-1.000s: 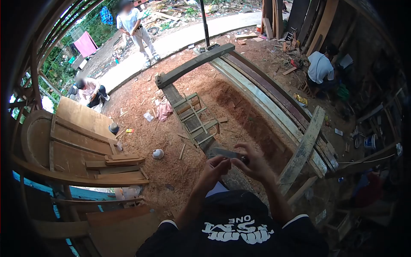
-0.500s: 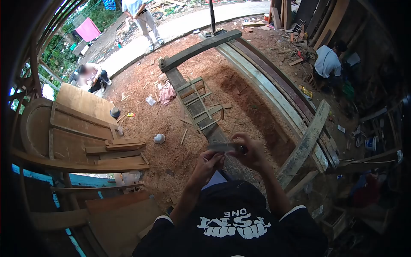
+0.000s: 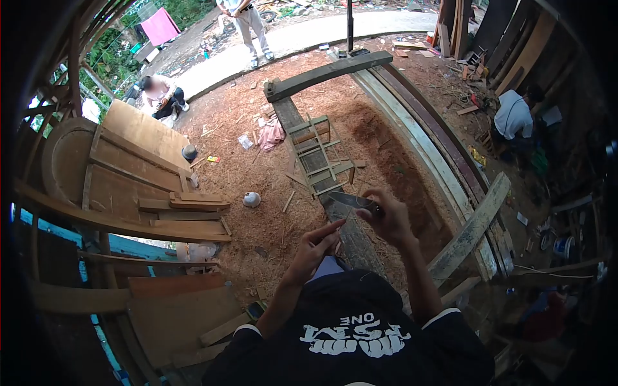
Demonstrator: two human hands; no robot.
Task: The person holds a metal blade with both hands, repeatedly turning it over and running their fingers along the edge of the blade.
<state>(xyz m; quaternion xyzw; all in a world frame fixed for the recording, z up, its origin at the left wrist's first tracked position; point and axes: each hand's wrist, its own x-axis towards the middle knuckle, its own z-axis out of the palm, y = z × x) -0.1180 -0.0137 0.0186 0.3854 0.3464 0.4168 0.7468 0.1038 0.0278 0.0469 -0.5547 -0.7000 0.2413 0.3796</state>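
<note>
While the right hand (image 3: 388, 217) grips the knife (image 3: 349, 200): left hand (image 3: 314, 254) sits close by, fingers bent; whether it holds anything cannot be told.
Knife: over the plank (image 3: 362, 249), blade pointing left.
Slatted frame (image 3: 331, 169): on the plank, beyond the knife.
Bucket (image 3: 564, 248): far right, contents unclear.

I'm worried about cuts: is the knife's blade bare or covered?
Bare: the knife juts from the right hand, its blade uncovered.
</note>
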